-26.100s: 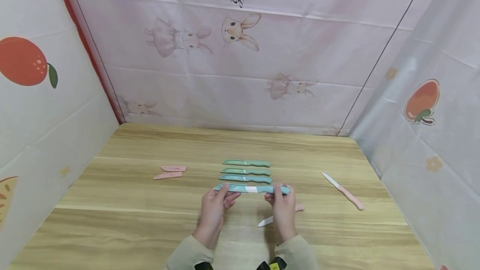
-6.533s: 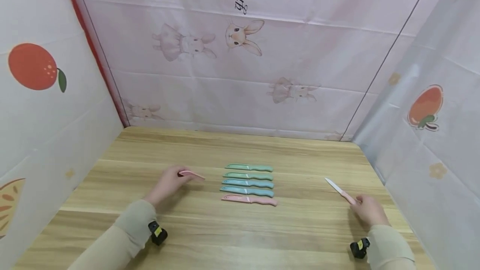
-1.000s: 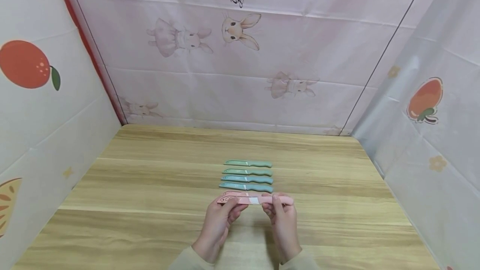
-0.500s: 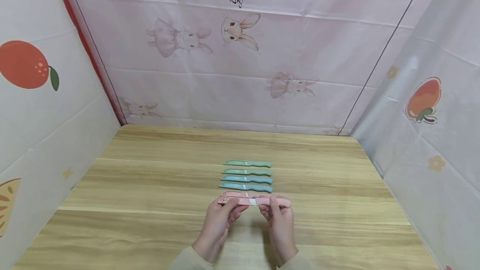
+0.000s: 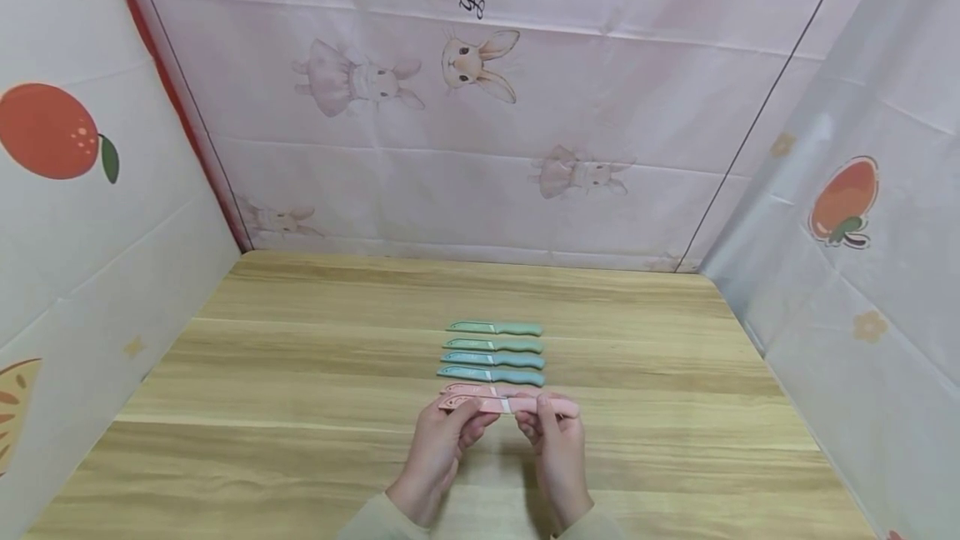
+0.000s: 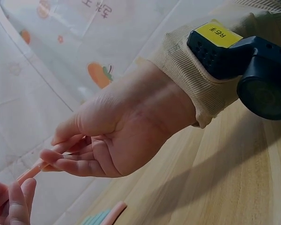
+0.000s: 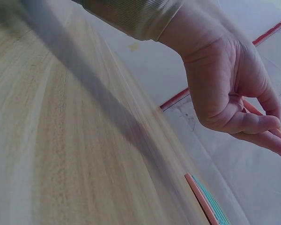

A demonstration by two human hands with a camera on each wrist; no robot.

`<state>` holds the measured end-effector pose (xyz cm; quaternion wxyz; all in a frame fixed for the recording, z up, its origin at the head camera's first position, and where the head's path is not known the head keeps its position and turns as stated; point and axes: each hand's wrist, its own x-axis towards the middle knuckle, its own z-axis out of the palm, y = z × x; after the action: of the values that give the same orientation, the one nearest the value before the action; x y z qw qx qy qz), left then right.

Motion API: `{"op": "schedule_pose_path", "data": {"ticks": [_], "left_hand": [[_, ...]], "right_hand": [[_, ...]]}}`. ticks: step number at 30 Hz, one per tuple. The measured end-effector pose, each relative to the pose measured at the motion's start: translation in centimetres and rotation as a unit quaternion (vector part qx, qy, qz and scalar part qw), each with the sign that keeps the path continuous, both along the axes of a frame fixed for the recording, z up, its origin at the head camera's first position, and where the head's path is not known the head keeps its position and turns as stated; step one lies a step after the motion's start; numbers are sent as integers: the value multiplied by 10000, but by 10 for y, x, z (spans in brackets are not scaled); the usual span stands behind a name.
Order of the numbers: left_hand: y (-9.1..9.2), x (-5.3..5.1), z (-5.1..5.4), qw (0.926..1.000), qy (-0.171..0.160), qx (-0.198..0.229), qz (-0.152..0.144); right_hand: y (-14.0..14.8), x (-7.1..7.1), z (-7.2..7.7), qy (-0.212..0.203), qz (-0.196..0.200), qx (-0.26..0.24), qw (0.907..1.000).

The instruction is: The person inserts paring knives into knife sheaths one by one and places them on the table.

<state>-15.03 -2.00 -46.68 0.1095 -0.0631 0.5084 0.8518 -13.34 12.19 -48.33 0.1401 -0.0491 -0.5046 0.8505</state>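
Observation:
A pink knife [image 5: 528, 404] is held level just above the table, its blade inside a pink sheath [image 5: 459, 402] except for a short white strip. My left hand [image 5: 433, 450] pinches the sheath between thumb and fingers. My right hand [image 5: 561, 452] pinches the handle; its palm side also faces the left wrist view, where the right hand [image 6: 126, 126] grips the handle. Right behind lies a second pink sheathed knife [image 5: 467, 388], partly hidden by the held one. Beyond it lie two blue sheathed knives [image 5: 517, 376] and two green sheathed knives [image 5: 519, 328].
The knives lie roughly parallel on a wood-grain table [image 5: 300, 357]. Printed cloths hang at the back [image 5: 450, 215], left and right of the table. In the left wrist view a black wrist camera [image 6: 264, 96] sits on the right sleeve.
Earlier, the left hand held a pink sheath at left and the right hand a bare pink knife at right. Now they are joined; over the last second, the white strip has shortened as the handle moved left.

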Motion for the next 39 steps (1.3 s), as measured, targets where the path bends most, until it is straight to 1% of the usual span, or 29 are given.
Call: {"op": "schedule_pose_path", "data": {"ticks": [3, 5, 7, 9, 10, 11, 12, 13, 14, 15, 16, 18, 20, 21, 22, 23, 24, 25, 26, 28, 29, 31, 34, 36, 38, 39], "left_hand": [[1, -1, -1, 10000, -37, -5, -37], [1, -2, -1, 9999, -30, -36, -140], [-1, -4, 1, 9994, 59, -184, -277], [-5, -7, 3, 9972, 308, -535, -419], [-8, -9, 5, 9943, 493, -818, -483], [-10, -11, 7, 9891, 725, -1164, -541], [-13, -13, 9, 9804, 1017, -1582, -587], [-16, -15, 11, 9683, 1318, -2025, -629], [-18, -17, 13, 9509, 1663, -2523, -669], [-21, -18, 15, 9280, 2028, -3040, -729], [-23, -19, 17, 9010, 2391, -3532, -791], [-27, -21, 18, 8391, 3080, -4398, -868], [-30, -23, 19, 7781, 3622, -5047, -929], [-32, -24, 19, 7522, 3822, -5280, -968], [-33, -25, 19, 7301, 3985, -5460, -998], [-34, -26, 18, 7121, 4118, -5592, -1032], [-35, -27, 18, 6974, 4221, -5686, -1098], [-36, -29, 18, 6842, 4313, -5763, -1172], [-36, -30, 17, 6726, 4406, -5813, -1247], [-37, -33, 17, 6557, 4577, -5841, -1393], [-37, -34, 17, 6491, 4640, -5847, -1467], [-37, -36, 16, 6331, 4760, -5898, -1570], [-37, -37, 15, 6080, 4903, -6039, -1589], [-37, -38, 14, 5930, 4955, -6147, -1578], [-36, -39, 12, 5818, 5007, -6216, -1560], [-35, -40, 12, 5775, 5039, -6234, -1551]], "right_hand": [[1, 1, -1, 40, 20, -26, 10000], [2, 1, -1, -3, 66, -37, 10000], [5, 1, 0, -77, 152, -103, 9998], [10, 0, 2, -186, 230, -196, 9994], [12, -1, 3, -263, 250, -267, 9990], [15, -2, 4, -313, 264, -336, 9986], [17, -4, 4, -345, 274, -400, 9982], [20, -4, 5, -382, 289, -430, 9979], [22, -5, 6, -407, 302, -430, 9978], [24, -5, 6, -450, 335, -413, 9976], [26, -6, 6, -496, 396, -380, 9973], [29, -6, 6, -625, 560, -277, 9961], [32, -5, 6, -815, 752, -161, 9937], [34, -5, 6, -919, 828, -65, 9923], [36, -6, 6, -1002, 878, 28, 9911], [39, -6, 7, -1099, 892, 158, 9898], [42, -7, 7, -1167, 898, 351, 9885], [46, -7, 7, -1232, 905, 562, 9866], [49, -8, 7, -1283, 905, 833, 9841], [57, -9, 8, -1294, 916, 1424, 9770], [61, -9, 9, -1282, 949, 1716, 9722], [67, -9, 9, -1208, 1044, 2224, 9618], [74, -11, 9, -1080, 1172, 2801, 9466], [77, -12, 9, -1018, 1226, 3133, 9362], [80, -13, 8, -968, 1237, 3508, 9232], [81, -13, 7, -933, 1214, 3745, 9145]]}}
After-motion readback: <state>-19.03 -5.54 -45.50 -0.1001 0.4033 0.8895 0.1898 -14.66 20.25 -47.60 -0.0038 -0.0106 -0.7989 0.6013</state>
